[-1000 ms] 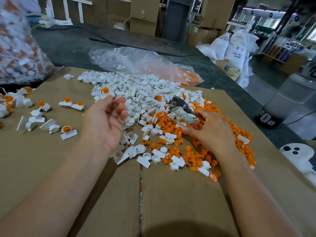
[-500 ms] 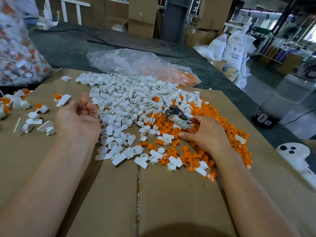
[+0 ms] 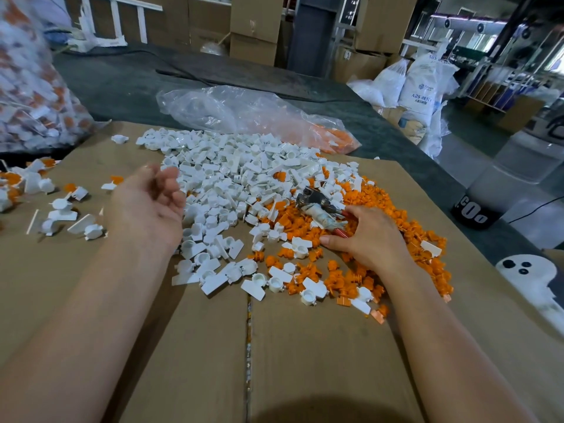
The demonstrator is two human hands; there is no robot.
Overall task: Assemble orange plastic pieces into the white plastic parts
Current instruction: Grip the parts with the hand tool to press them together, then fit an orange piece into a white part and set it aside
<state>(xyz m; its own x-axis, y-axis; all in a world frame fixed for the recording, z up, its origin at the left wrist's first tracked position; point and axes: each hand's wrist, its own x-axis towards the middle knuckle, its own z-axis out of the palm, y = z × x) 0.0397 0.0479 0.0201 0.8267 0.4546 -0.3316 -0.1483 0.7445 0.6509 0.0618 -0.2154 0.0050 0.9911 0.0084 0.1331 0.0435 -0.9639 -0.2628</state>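
Where the orange pieces (image 3: pixel 381 215) lie spread in a loose drift, they butt against the right side of the heap of white parts (image 3: pixel 232 178), and the two colours mix along the seam. Both lie on a sheet of cardboard (image 3: pixel 305 346) that covers the counter (image 3: pixel 122 83).

The right hand (image 3: pixel 369 239) rests palm down on the orange pieces just right of the heap. Its fingers curl round the red handles of a pair of pliers (image 3: pixel 316 199), whose metal head points back toward the heap. The left hand (image 3: pixel 146 206) hovers at the heap's left edge, palm turned up, fingers loosely bent and holding nothing.

Left of the heap, well apart from it, a scatter of finished parts (image 3: pixel 76 192) sits on the cardboard. These are white bodies with orange showing in them, among a few plain white ones.

Beyond the heap a clear plastic bag (image 3: pixel 244 114) lies slumped on the counter's dark grey cover, with orange pieces visible in its right end. Far left of the heap a bigger clear bag (image 3: pixel 30 87), blurred, is stuffed with white and orange. Behind the heap, past the counter, stand cardboard boxes (image 3: pixel 253 25), and beyond the heap to the right are white sacks (image 3: pixel 421 83).
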